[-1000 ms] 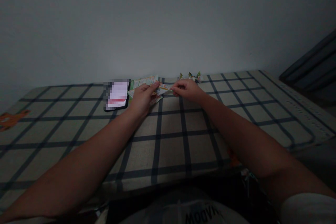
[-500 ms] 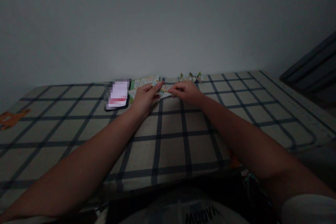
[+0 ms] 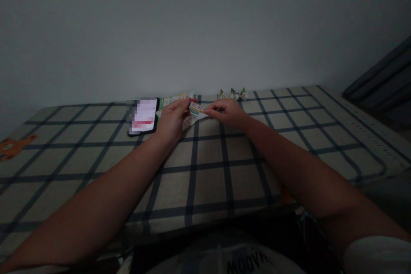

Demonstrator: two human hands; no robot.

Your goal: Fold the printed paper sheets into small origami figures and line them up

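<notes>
Head view shows us our two hands over a cream cloth with dark blue crossing lines (image 3: 208,150), near a plain grey wall (image 3: 205,30). Our left hand (image 3: 171,120) is closed on a thin folded paper, white with green, orange and yellow print (image 3: 198,108). Our right hand (image 3: 226,111) pinches the same paper by its right end, with thumb and finger close together. So the paper is stretched between our hands, and we can't tell if it touches the cloth.

Half a second ago, our left thumb reached farther right over the paper. Now it has slid back to the left, and we see more of the printed strip. Our right hand has hardly moved.

Left of our left hand, a dark flat phone with a bright, blurred screen (image 3: 143,115) lies where it was. Green and white printed sheets (image 3: 176,99) lie just behind that hand. Small, pointy green and white folded bits (image 3: 238,93) sit behind our right hand, and they have stayed put too.
</notes>
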